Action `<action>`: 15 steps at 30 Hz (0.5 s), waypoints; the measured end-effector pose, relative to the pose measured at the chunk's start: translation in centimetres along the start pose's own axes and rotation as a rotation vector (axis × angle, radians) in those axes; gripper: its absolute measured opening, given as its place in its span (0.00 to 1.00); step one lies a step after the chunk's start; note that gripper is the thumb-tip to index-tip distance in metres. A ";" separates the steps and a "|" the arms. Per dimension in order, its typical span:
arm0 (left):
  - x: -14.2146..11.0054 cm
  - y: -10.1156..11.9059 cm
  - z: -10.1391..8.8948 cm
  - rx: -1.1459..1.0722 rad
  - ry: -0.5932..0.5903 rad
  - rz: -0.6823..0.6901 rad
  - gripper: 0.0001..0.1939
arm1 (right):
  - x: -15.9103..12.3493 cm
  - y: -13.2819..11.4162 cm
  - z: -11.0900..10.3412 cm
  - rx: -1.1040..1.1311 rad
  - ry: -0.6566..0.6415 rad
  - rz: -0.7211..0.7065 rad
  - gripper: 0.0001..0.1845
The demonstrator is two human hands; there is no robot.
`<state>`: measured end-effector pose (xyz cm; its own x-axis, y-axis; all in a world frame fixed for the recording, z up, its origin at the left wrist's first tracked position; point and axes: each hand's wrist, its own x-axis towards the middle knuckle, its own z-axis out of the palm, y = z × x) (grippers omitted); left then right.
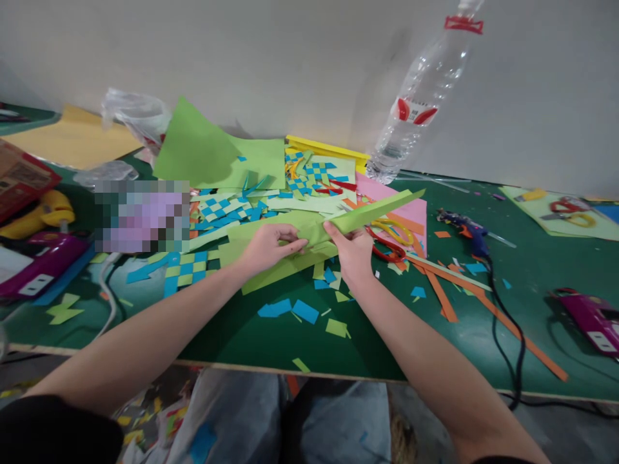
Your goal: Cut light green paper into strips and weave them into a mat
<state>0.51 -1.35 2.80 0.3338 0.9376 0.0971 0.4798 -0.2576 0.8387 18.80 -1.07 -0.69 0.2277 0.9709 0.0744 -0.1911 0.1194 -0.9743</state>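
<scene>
A folded light-green paper strip runs between my hands, its pointed end sticking out to the upper right. My right hand is closed on it, thumb pressed on top. My left hand pinches the strip's other end, where the fingertips partly hide the paper. Under both hands lies a larger green sheet. Scissors with red handles and yellow-handled scissors rest just right of my right hand. Left of the sheet is a woven blue-and-green paper piece.
A tall plastic bottle stands tilted-looking near the wall. A blue glue gun with a black cord lies right, beyond orange strips. Purple tools sit at both table sides. Paper scraps litter the green table.
</scene>
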 end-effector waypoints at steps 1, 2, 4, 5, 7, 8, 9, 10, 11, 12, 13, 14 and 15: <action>0.0 -0.1 0.0 -0.016 -0.010 -0.012 0.20 | 0.0 0.0 0.0 -0.011 0.005 -0.001 0.20; 0.0 -0.2 0.0 -0.029 -0.021 -0.024 0.20 | 0.0 0.0 0.0 -0.016 0.007 -0.007 0.20; 0.0 -0.5 0.1 -0.045 -0.032 -0.049 0.19 | -0.1 -0.2 0.0 -0.016 0.010 -0.032 0.20; 0.0 -0.7 0.1 -0.044 -0.024 -0.058 0.18 | -0.2 -0.2 0.1 -0.013 0.012 -0.047 0.19; 0.0 -0.8 0.1 -0.036 -0.004 -0.068 0.20 | -0.3 -0.5 0.1 -0.016 0.005 -0.067 0.18; 0.0 -0.9 0.0 -0.027 -0.007 -0.064 0.22 | -0.4 -0.6 0.1 -0.023 -0.005 -0.069 0.17; 0.0 -0.8 0.0 -0.017 -0.016 -0.058 0.23 | -0.4 -0.7 0.1 -0.035 -0.016 -0.069 0.16; 0.0 -0.8 0.0 -0.009 -0.030 -0.050 0.24 | -0.5 -0.9 0.1 -0.050 -0.025 -0.068 0.16; 0.0 -0.7 -0.1 -0.006 -0.041 -0.041 0.24 | -0.6 -1.0 0.1 -0.068 -0.031 -0.068 0.16; 0.0 -0.6 -0.1 -0.005 -0.046 -0.033 0.25 | -0.6 -1.1 0.1 -0.087 -0.030 -0.070 0.15; 0.0 -0.6 -0.1 -0.004 -0.047 -0.028 0.25 | -0.7 -1.2 0.1 -0.106 -0.026 -0.073 0.15; 0.0 -0.5 -0.1 0.001 -0.045 -0.022 0.25 | -0.7 -1.3 0.2 -0.121 -0.023 -0.078 0.14; -0.1 -0.5 0.0 0.008 -0.045 -0.014 0.25 | -0.8 -1.4 0.2 -0.128 -0.020 -0.083 0.14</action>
<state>0.22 -1.27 2.38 0.3633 0.9297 0.0609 0.4913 -0.2467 0.8353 18.69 -1.92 0.63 0.2183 0.9629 0.1588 -0.0486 0.1732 -0.9837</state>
